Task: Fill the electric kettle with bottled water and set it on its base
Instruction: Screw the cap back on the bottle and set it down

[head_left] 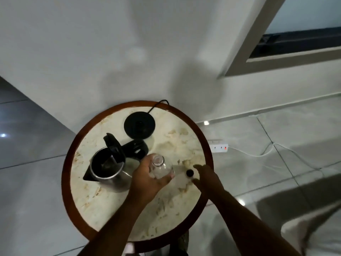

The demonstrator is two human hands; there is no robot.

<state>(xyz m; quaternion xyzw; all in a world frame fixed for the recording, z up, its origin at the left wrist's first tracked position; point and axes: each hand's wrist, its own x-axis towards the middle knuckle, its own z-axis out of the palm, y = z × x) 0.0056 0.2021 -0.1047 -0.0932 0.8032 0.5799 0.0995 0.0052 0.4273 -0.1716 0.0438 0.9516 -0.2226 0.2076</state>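
A steel electric kettle (108, 172) stands on the left of a round marble table (166, 215), its black lid flipped open and its black handle pointing right. Its black round base (139, 125) lies apart at the far side, with a cord running off the table. My left hand (147, 180) grips a clear uncapped bottle (161, 168) upright just right of the kettle. A small black cap (189, 172) rests on the table beside the bottle. My right hand (206, 174) hovers over the cap with fingers spread; whether it touches the cap is unclear.
The table has a brown wooden rim (64, 174) and stands against a white wall. A white power strip (220, 147) with a red switch lies on the tiled floor to the right, with a white cable trailing. White fabric (313, 235) shows at the lower right.
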